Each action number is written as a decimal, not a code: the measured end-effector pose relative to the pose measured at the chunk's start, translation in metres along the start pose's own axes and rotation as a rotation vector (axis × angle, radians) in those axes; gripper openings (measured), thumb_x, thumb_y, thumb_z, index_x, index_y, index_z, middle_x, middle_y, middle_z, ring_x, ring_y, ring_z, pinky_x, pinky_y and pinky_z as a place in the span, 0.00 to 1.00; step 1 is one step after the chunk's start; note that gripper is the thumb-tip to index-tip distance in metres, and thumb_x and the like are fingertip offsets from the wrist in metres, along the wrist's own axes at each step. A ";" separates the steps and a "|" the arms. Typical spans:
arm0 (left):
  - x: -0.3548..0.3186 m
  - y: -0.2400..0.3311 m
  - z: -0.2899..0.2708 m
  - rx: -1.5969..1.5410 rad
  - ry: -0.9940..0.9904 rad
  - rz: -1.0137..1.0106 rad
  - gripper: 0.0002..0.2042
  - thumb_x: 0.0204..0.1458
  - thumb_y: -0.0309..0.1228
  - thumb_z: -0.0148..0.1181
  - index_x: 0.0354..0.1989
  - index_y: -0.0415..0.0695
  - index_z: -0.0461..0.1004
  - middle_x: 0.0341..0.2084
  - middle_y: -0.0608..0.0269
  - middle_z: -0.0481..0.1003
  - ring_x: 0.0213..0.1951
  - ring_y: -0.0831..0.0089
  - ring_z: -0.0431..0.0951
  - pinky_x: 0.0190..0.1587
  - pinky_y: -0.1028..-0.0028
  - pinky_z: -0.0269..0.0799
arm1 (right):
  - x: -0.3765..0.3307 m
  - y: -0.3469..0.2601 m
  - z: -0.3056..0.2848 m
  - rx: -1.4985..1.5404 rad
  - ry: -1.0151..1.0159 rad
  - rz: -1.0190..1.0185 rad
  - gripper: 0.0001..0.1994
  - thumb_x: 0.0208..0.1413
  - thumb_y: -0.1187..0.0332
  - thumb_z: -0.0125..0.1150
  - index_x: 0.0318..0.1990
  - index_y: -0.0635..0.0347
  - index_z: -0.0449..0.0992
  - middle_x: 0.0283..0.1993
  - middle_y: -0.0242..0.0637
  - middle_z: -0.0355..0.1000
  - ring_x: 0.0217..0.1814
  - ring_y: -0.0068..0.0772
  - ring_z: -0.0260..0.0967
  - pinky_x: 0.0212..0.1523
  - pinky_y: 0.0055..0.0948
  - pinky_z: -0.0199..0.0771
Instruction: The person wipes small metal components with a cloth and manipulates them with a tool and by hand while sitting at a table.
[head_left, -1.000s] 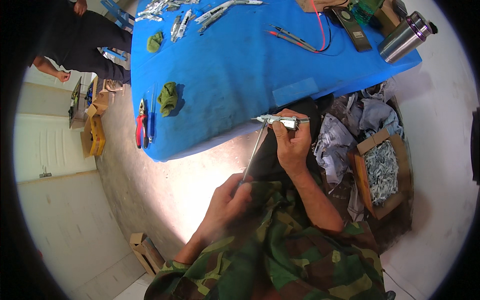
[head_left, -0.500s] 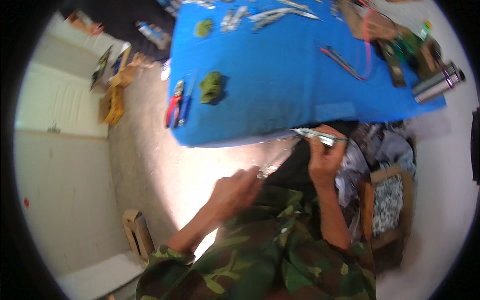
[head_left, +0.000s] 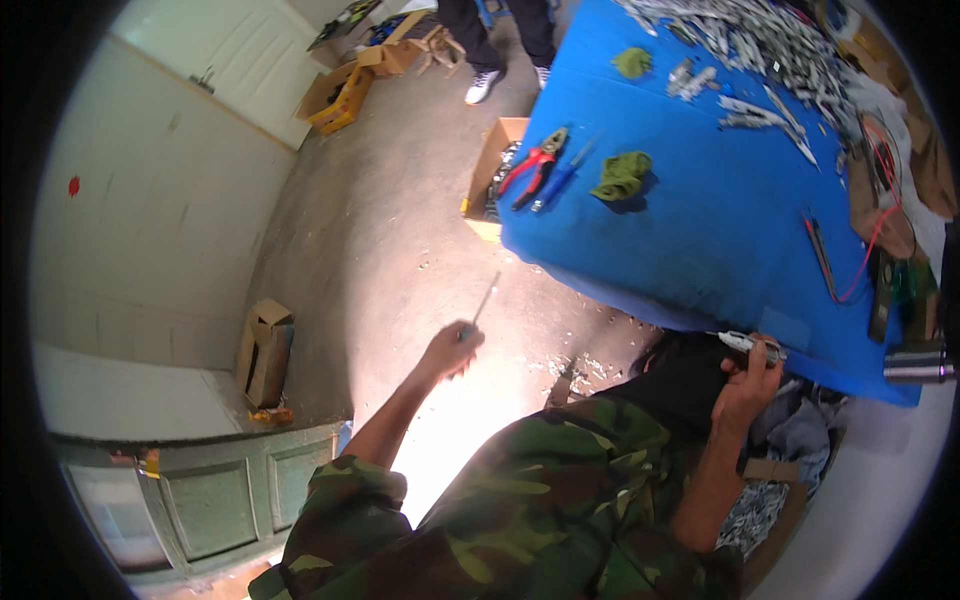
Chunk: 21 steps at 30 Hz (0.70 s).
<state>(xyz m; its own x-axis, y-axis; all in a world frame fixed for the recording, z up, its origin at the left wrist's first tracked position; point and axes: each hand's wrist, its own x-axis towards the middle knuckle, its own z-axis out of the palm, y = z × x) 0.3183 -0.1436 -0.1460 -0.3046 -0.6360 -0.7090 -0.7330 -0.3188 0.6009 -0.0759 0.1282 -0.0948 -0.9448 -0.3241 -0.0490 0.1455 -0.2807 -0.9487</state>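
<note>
My left hand (head_left: 450, 350) is out over the floor, closed round a screwdriver (head_left: 487, 298); its thin shaft points up and away, and its handle is mostly hidden in my fist. My right hand (head_left: 745, 390), by the near edge of the blue-covered table (head_left: 690, 240), pinches a slim silver metal piece (head_left: 738, 342) whose pointed end faces left. Similar silver pieces (head_left: 765, 115) lie on the cloth, with a large heap (head_left: 760, 45) behind them.
Red-handled pliers (head_left: 538, 168), a blue tool (head_left: 562, 183) and green rags (head_left: 623, 176) lie on the table. A test lead (head_left: 885, 200) and a steel flask (head_left: 915, 363) are at right. Cartons (head_left: 265, 350) stand on the floor. Another person's legs (head_left: 490, 40) show beyond.
My view has swung left, bringing in the cabinet and the other person's legs. The left hand with the screwdriver has moved away from the right hand, which still holds the silver piece.
</note>
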 end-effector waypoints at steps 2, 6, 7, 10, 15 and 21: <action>0.030 0.001 -0.016 -0.105 0.132 0.110 0.20 0.62 0.34 0.62 0.60 0.41 0.70 0.25 0.60 0.76 0.19 0.75 0.74 0.18 0.73 0.69 | 0.002 0.000 0.004 -0.008 -0.016 0.023 0.12 0.73 0.66 0.55 0.56 0.61 0.70 0.53 0.39 0.74 0.46 0.31 0.78 0.30 0.23 0.76; 0.044 0.052 -0.035 -0.066 0.172 0.135 0.26 0.55 0.30 0.63 0.63 0.44 0.67 0.25 0.59 0.77 0.19 0.74 0.74 0.18 0.72 0.66 | 0.002 -0.006 0.010 0.067 -0.008 0.089 0.10 0.73 0.66 0.55 0.56 0.58 0.71 0.51 0.37 0.74 0.46 0.31 0.78 0.32 0.27 0.78; 0.045 0.053 -0.035 -0.045 0.163 0.116 0.26 0.55 0.30 0.63 0.63 0.44 0.67 0.24 0.60 0.77 0.19 0.74 0.74 0.17 0.72 0.66 | 0.002 -0.008 0.010 0.059 -0.019 0.089 0.10 0.73 0.66 0.55 0.56 0.58 0.72 0.51 0.37 0.74 0.46 0.31 0.78 0.32 0.27 0.79; 0.044 0.022 -0.022 0.051 0.074 0.164 0.20 0.53 0.31 0.66 0.55 0.47 0.73 0.22 0.61 0.78 0.18 0.73 0.77 0.16 0.70 0.68 | -0.002 0.001 0.011 0.049 -0.034 0.085 0.10 0.73 0.66 0.56 0.56 0.58 0.72 0.51 0.37 0.74 0.48 0.32 0.78 0.35 0.28 0.82; -0.012 -0.021 0.027 0.061 -0.158 0.252 0.21 0.57 0.32 0.66 0.60 0.43 0.77 0.26 0.62 0.80 0.23 0.74 0.79 0.26 0.71 0.76 | -0.013 0.006 0.029 0.131 -0.025 0.108 0.11 0.72 0.68 0.57 0.56 0.61 0.72 0.50 0.37 0.74 0.48 0.32 0.78 0.42 0.31 0.86; -0.101 0.061 0.061 0.050 -0.254 0.538 0.24 0.61 0.28 0.64 0.66 0.39 0.71 0.37 0.62 0.80 0.30 0.80 0.77 0.31 0.76 0.74 | -0.017 -0.006 0.036 0.289 -0.028 0.146 0.10 0.70 0.67 0.61 0.54 0.60 0.75 0.47 0.33 0.76 0.47 0.29 0.78 0.43 0.31 0.85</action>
<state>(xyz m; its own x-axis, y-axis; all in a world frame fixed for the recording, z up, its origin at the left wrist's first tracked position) 0.2678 -0.0558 -0.0601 -0.7725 -0.5094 -0.3791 -0.4609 0.0391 0.8866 -0.0503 0.1024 -0.0769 -0.8998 -0.4035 -0.1657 0.3602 -0.4732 -0.8039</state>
